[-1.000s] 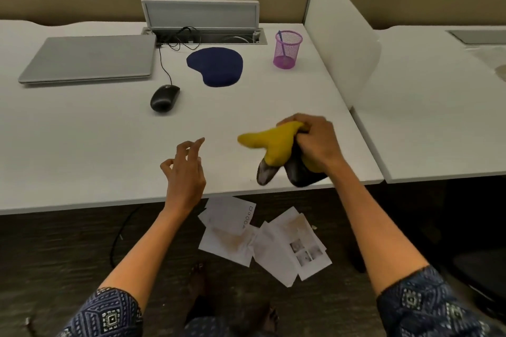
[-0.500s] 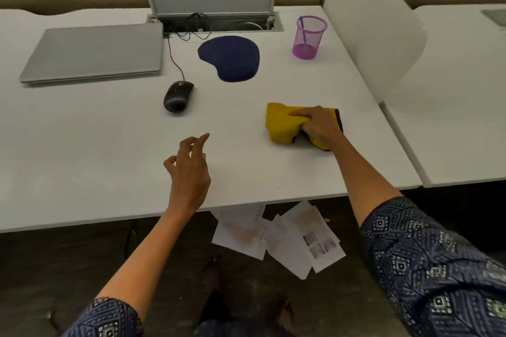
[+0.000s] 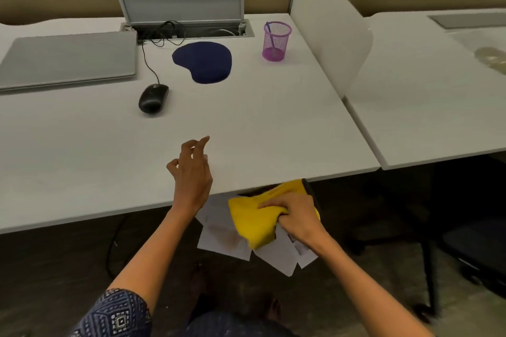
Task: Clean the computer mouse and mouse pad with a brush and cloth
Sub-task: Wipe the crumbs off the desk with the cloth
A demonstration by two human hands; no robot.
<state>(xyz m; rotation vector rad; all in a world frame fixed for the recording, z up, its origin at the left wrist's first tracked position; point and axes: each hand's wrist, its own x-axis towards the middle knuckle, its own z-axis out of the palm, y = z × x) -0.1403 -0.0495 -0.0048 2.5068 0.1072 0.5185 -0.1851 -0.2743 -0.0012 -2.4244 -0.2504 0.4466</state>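
Note:
A black wired mouse (image 3: 153,97) lies on the white desk (image 3: 273,123), left of centre. Behind it to the right sits a dark blue mouse pad (image 3: 204,61) with a wrist rest. My right hand (image 3: 297,216) grips a bunched yellow cloth (image 3: 254,220) with a dark edge, held off the desk just past its front edge. My left hand (image 3: 191,172) hovers over the desk's front part, fingers loosely curled and holding nothing. A purple mesh cup (image 3: 276,41) at the back holds a thin purple-handled item.
A closed grey laptop (image 3: 68,57) lies at the back left. An open cable hatch (image 3: 186,19) sits behind the pad. A white divider (image 3: 328,24) bounds the desk on the right. Several papers (image 3: 227,238) lie on the floor below.
My right hand has pulled the yellow cloth from the desk surface back over the front edge, toward me. The left hand has stayed roughly in place.

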